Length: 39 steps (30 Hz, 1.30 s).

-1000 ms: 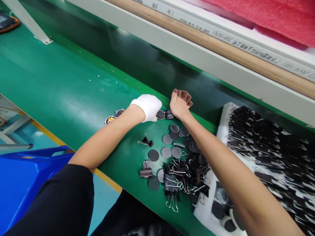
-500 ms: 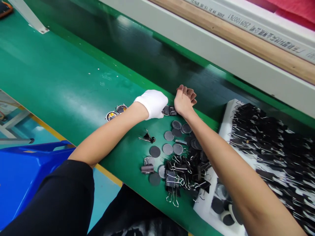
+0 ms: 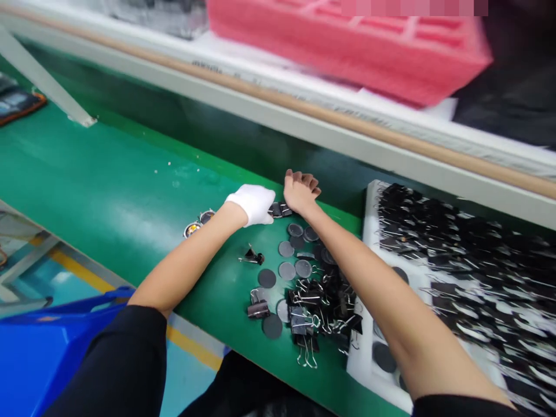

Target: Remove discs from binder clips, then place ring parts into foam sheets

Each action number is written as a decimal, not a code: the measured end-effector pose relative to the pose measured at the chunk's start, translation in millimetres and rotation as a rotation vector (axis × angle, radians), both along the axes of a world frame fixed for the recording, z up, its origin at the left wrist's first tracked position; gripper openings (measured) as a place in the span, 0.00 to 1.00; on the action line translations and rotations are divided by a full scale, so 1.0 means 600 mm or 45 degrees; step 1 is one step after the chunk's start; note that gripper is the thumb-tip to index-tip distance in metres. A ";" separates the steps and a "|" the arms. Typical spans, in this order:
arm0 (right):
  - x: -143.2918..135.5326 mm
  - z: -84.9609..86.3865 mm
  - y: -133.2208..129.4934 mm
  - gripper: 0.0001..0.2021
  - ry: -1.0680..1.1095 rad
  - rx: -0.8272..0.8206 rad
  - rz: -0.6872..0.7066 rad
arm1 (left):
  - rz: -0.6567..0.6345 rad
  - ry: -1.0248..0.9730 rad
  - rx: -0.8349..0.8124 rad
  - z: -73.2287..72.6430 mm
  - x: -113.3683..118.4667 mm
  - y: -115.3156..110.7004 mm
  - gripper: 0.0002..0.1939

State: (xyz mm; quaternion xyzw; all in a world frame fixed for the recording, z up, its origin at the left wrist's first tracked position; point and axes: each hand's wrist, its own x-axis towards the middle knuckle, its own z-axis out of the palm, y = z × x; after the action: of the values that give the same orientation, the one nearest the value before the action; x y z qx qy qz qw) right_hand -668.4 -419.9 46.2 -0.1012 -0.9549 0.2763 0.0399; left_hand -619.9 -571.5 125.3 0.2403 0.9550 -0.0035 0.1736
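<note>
My left hand (image 3: 254, 204), in a white glove, has its fingers wrapped around the left end of a dark clipped piece (image 3: 280, 209) near the back of the green bench. Bare and palm turned away, my right hand (image 3: 301, 190) touches the other end of that piece with its wrist side; its fingers are curled, and whether they grip anything is hidden. Two round watch-like parts (image 3: 192, 229) lie left of the glove. Below the hands are grey and black discs (image 3: 266, 278), a lone binder clip (image 3: 252, 256) and a heap of black binder clips (image 3: 306, 298).
A white foam tray (image 3: 371, 226) at the right bears many black clips. Across the back runs a shelf edge (image 3: 269, 95) with a pink foam block (image 3: 347, 52) on it. A blue stool (image 3: 39, 347) stands at the lower left.
The camera view has shifted, showing more of the shelf and the pink block. Both hands keep about the same place on the bench around the clipped piece.
</note>
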 end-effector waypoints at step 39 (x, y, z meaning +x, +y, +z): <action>0.693 0.061 0.306 0.11 0.969 -0.165 -0.491 | -1.195 0.199 0.479 0.081 0.300 0.332 0.14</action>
State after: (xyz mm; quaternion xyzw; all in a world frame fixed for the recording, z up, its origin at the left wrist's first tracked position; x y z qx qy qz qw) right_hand -252.6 -236.5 82.6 -0.1710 -0.8163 0.3409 0.4339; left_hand -440.0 -372.0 173.9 0.6694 0.7385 0.0728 0.0353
